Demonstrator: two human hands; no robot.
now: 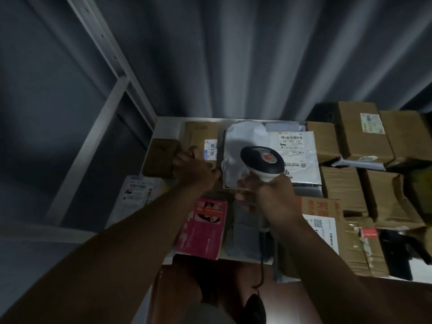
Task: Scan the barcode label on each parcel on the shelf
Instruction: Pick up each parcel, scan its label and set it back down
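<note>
A barcode scanner (pixel 259 163) is gripped by its handle in the right hand (pixel 268 195) over a soft white mailer bag (pixel 301 160), while a stiff, light-looking cardboard parcel (pixel 203 146) beside the bag is held at its edge by the left hand (pixel 194 170).

Right hand (pixel 271 197) grips handle of a white and black scanner (pixel 261 162), head tilted over a white mailer bag (pixel 254 139) with a barcode label (pixel 291 141) near the shelf's (pixel 168 123) back edge. Left hand (pixel 194 169) curls on the edge of a small brown box (pixel 161 160) at the shelf's left edge, beside a cardboard box (pixel 201 134) with a small label (pixel 210 148). Pink packet (pixel 201 228) at front edge. Stacked cardboard boxes (pixel 360 141) fill the right side. Scanner cable (pixel 261 270) hangs below the front edge.
</note>
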